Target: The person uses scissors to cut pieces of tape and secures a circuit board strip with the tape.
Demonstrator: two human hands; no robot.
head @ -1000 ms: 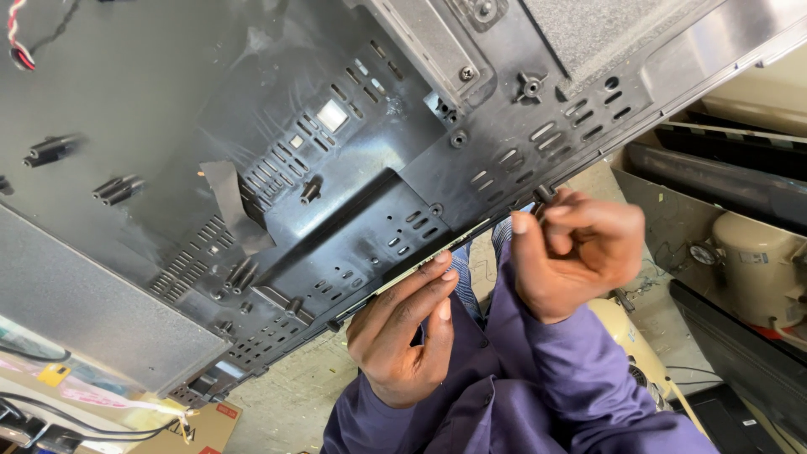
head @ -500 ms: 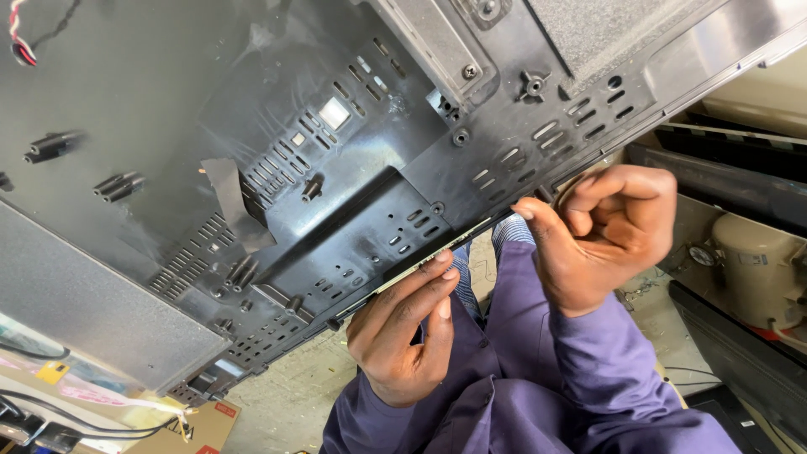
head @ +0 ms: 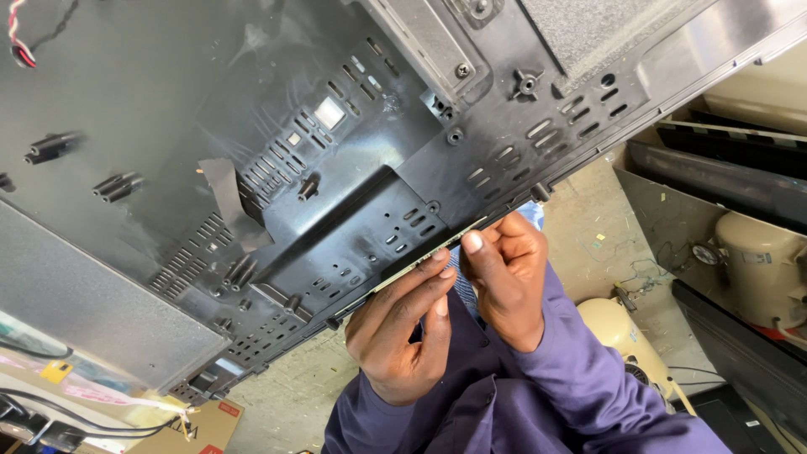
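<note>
Right hand (head: 504, 273) has shifted left along the panel's lower edge since the earlier frames, from the right of centre toward the middle, and now sits just beside the left hand (head: 403, 332).

Large black plastic back panel (head: 277, 168) fills the upper and left parts of the frame, tilted, with vent slots, screw posts and a screw. Pale thin strip (head: 424, 256) runs along its lower edge at centre frame.

Left hand: fingers straight, tips pressed against the strip and panel edge from below. Not closed round anything.

Right hand: thumb and curled fingers pinched narrow at the same edge; whether they grip the strip, cannot tell.

Purple sleeves (head: 572, 378) at lower centre. Cream rounded tank (head: 761, 269) at right edge; cardboard box (head: 197, 424) lower left; concrete floor (head: 588, 219) beyond.
</note>
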